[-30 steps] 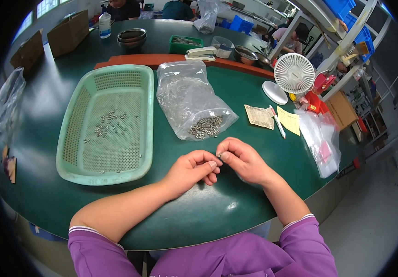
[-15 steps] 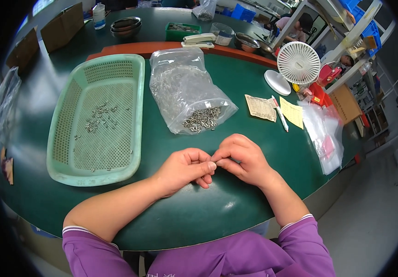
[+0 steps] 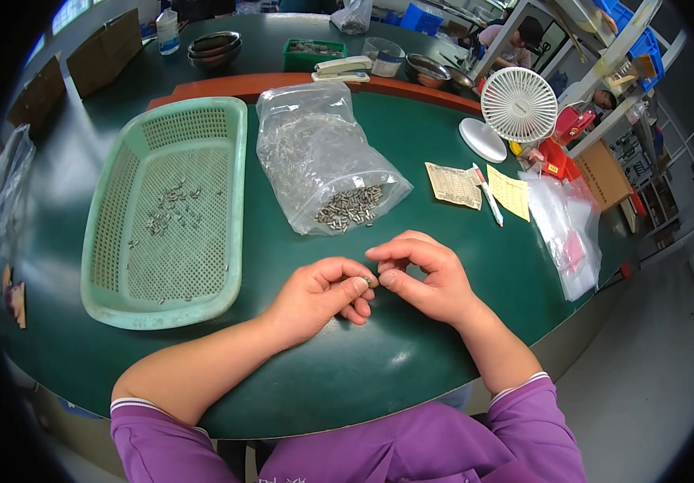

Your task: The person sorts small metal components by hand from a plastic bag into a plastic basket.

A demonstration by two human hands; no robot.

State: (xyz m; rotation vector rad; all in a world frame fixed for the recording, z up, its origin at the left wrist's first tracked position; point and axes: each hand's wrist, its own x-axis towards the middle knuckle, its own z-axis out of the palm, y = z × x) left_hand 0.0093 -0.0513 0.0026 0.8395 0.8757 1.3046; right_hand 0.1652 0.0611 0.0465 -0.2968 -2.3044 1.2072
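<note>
My left hand (image 3: 320,295) is closed in a pinch over the table, thumb against forefinger. Between its fingertips sits a tiny metal piece (image 3: 369,282), mostly covered. My right hand (image 3: 430,278) is just beside it, forefinger lifted away from the thumb, the thumb tip close to the left fingertips. Beyond the hands lies a clear plastic bag (image 3: 307,149), its mouth toward me, with many small metal cylinders (image 3: 350,208) showing there. To the left, a pale green perforated basket (image 3: 99,233) has small metal cylinders (image 3: 174,209) scattered over its floor.
Right of the bag lie a brown paper slip (image 3: 452,186), a pen (image 3: 489,200), a yellow note (image 3: 508,193) and clear plastic bags (image 3: 564,241). A white fan (image 3: 519,105) stands behind them. A red-brown ledge (image 3: 282,83) crosses the table; a stapler (image 3: 343,66) lies near it.
My right forefinger has lifted off its thumb, and the right hand has drawn slightly away from the left. The left hand keeps its pinch. The whole view has shifted a little.
</note>
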